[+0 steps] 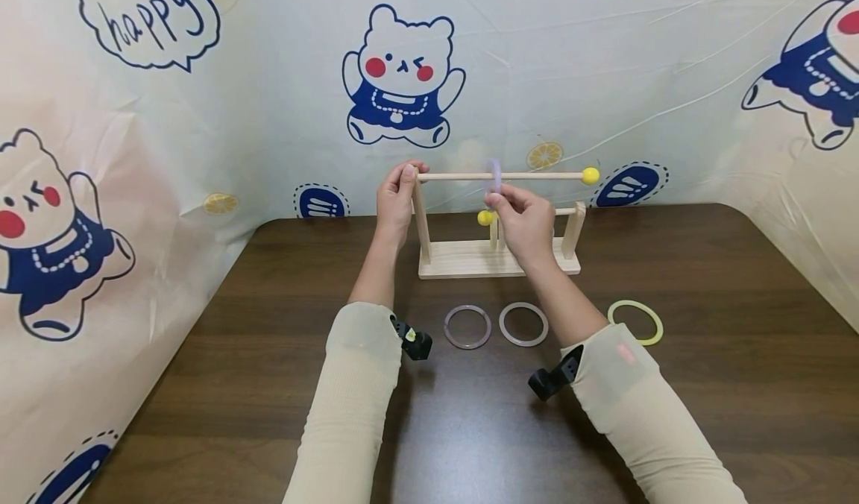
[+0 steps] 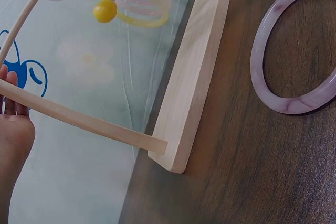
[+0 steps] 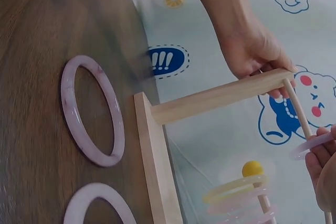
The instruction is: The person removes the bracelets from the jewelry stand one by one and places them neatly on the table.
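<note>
My left hand (image 1: 394,204) grips the top of the left post of a wooden bangle stand (image 1: 463,262), thumb in front and fingers behind. The upper dowel (image 1: 456,177) runs right from there to a yellow ball end (image 1: 590,176). My right hand (image 1: 528,228) pinches a lilac bangle (image 1: 495,167) that encircles this dowel near its middle. On a lower peg with a yellow ball (image 2: 105,11), a yellow bangle (image 3: 236,188) and several pink bangles hang; in the head view my right hand mostly hides them.
In front of the stand, a marbled lilac bangle (image 1: 447,327) and a paler bangle (image 1: 523,343) lie flat on the dark wooden table (image 1: 268,385). A yellow-green bangle (image 1: 661,329) lies by the right sleeve. Behind the table hangs a printed cloth (image 1: 282,101).
</note>
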Demonstrator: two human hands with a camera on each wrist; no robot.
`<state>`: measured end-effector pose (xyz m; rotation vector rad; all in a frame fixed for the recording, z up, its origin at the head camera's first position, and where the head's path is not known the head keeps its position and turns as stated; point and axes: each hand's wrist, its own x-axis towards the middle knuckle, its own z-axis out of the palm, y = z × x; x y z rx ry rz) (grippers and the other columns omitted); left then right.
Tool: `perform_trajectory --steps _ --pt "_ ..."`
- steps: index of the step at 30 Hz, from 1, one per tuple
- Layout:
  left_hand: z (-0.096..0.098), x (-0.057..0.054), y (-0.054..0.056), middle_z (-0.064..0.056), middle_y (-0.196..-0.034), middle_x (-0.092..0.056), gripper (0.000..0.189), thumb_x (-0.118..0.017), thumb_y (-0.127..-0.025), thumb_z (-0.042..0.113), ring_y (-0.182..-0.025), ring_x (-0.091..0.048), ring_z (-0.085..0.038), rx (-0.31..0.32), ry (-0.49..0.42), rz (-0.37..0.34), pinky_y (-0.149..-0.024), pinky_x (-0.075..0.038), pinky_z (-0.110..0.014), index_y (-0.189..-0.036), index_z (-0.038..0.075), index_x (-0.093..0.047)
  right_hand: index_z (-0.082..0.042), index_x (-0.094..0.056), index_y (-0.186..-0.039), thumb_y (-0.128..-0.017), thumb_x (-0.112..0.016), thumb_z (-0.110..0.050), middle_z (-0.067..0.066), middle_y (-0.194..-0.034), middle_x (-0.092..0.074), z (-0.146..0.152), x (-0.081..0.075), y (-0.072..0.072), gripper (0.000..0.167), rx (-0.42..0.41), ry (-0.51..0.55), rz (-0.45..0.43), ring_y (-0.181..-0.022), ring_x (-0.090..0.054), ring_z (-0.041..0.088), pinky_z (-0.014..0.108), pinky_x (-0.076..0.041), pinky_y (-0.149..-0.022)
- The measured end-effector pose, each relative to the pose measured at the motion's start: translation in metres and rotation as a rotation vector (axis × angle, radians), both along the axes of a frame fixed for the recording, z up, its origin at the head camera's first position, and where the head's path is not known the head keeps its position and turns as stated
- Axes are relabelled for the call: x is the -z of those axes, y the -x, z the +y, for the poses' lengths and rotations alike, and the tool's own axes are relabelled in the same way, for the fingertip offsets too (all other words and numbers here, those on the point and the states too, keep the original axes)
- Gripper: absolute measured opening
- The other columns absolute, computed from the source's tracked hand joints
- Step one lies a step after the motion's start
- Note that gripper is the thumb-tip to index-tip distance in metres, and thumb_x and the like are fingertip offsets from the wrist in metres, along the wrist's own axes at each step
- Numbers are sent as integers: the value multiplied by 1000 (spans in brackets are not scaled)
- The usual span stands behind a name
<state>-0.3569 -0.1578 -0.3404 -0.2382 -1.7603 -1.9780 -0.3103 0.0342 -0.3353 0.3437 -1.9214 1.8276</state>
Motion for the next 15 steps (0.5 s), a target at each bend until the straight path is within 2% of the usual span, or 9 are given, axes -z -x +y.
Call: perform_trajectory --steps 15 --pt "1 -1 -2 2 -93 -66 35 -49 -96 22 -95 -55 -16 -1 1 -1 -87 -39 -27 -111 -7 -59 8 -69 -93 -84 -68 -4 21 -87 -67 12 0 4 15 27 -16 38 -69 -61 -1 16 -48 -59"
